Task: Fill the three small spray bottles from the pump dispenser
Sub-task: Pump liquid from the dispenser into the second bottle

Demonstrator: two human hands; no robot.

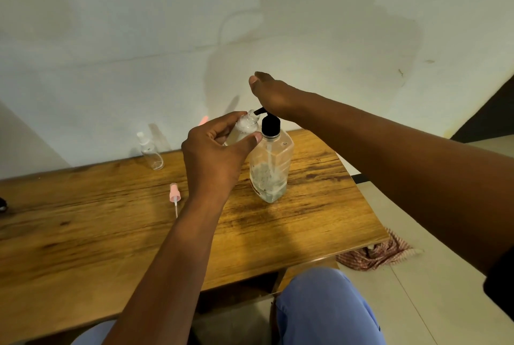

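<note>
At the far left edge of the frame a dark object [2,204] pokes onto my wooden surface [83,233]; I cannot tell what it is. Further right, in the upper left part of the surface near the wall [111,24], a clear spray bottle [150,153] stands capped and looks empty. Below and right of it a pink sprayer [174,196] lies flat on the wood, its thin tube pointing toward me.

At the centre, my left hand [214,155] is curled round a small open bottle [242,129], thumb on the near side and fingers on the far side. I hold it tilted, off the surface, its mouth right at the black spout of the dispenser [271,161]. There is frothy clear liquid inside the bottle.

The dispenser stands on the surface just right of that bottle, a clear square-shouldered container with a black collar, roughly a third full. My right hand [271,95] lies on top of its pump head, palm down; the fingers are hidden behind the hand, so I cannot tell how they lie.

At the lower right, a checked cloth [378,254] lies crumpled on the floor [434,275] beside the surface's edge, and my blue-clad knee [325,305] shows at the bottom.
</note>
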